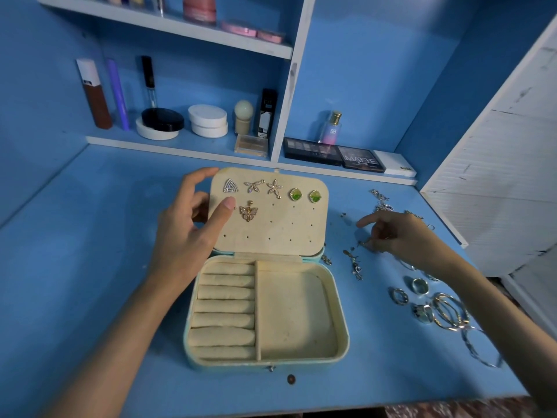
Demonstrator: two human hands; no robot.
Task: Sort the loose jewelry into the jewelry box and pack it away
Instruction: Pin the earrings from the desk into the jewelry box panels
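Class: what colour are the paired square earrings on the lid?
Green, with gold rims; earrings show best in head view.

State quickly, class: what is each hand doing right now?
Left hand: pinches the jewelry box lid, thumb on its inner face.
Right hand: pinches a small loose jewelry piece; type unclear.

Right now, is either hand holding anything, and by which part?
The left hand holds the box lid by its left edge, thumb inside. The right hand seems to pinch a small metal piece; where cannot be told.

Right hand has a blurred grip; the lid hides left fingers.
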